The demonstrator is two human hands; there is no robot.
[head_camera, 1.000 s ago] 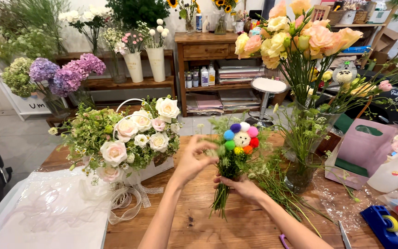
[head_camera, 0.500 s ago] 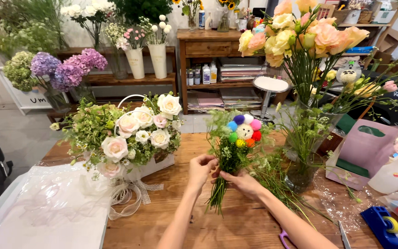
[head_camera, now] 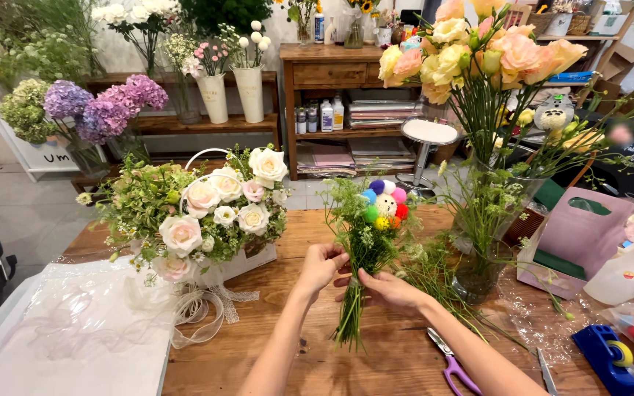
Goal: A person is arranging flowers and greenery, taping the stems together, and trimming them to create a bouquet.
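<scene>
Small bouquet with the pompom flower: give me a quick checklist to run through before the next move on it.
1. Both hands on the stems: ok. Left hand and right hand grip the small bouquet at mid-stem.
2. Bouquet upright: ok, stem ends near the wooden table.
3. Pompom flower sits at the top centre: ok.
4. Scissors within reach: ok, lying beside the right forearm.
5. Clearance from the glass vase: cannot tell, loose greenery overlaps.
6. Stems tied: cannot tell, fingers cover that spot.
</scene>
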